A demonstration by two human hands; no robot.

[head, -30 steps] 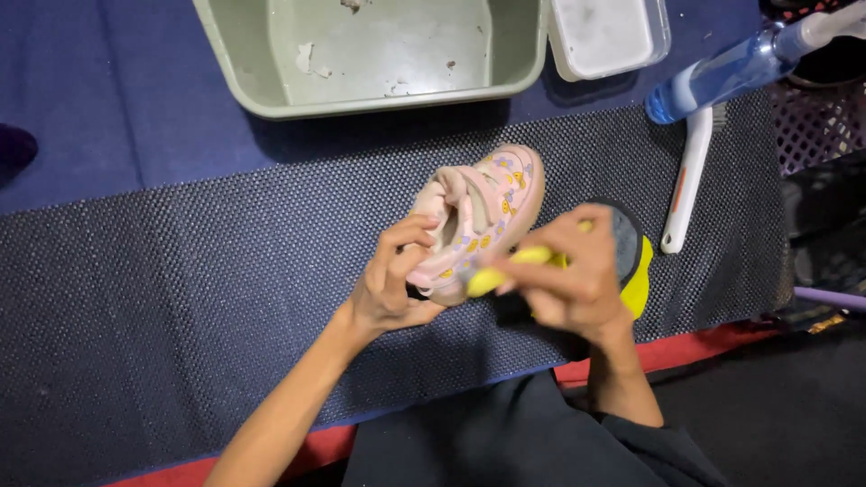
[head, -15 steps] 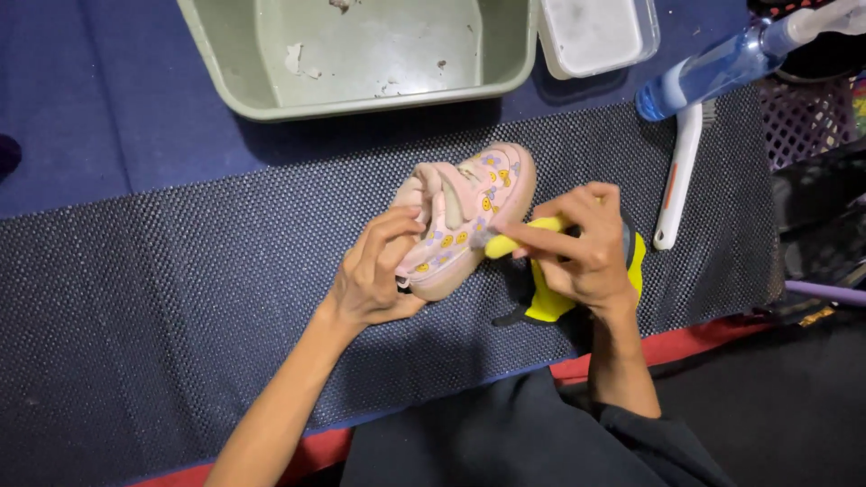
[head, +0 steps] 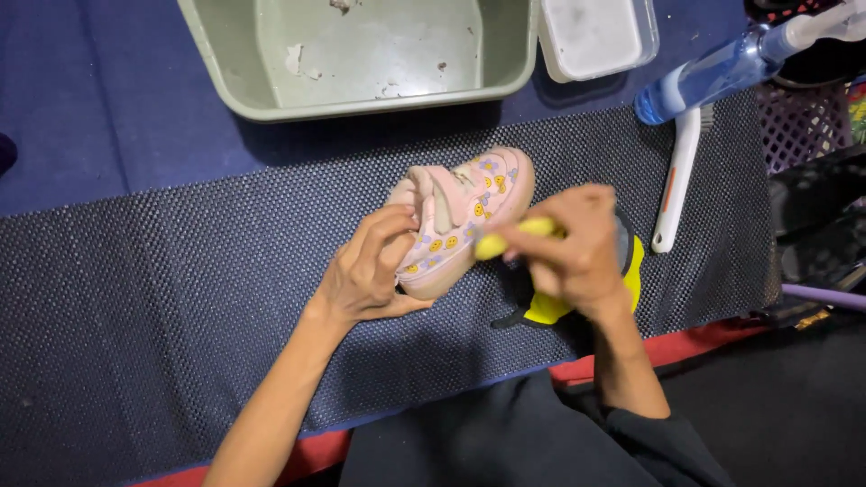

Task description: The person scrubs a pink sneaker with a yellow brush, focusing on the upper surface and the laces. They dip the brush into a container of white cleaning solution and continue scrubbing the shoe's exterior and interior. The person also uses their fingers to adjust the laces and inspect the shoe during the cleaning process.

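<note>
Scrubbing step, by the look of it: left hand (head: 365, 271) is wrapped round the heel of the pink shoe (head: 460, 216), steadying it mid-mat (head: 180, 298). Right hand (head: 573, 248) pinches a yellow brush (head: 505, 239), fingers closed, its tip touching the shoe's right side. Next stroke likely needs a firm hold and light pressure.

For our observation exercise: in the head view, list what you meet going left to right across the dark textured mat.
Left hand → pink child's shoe → right hand holding a yellow tool → white brush.
</note>
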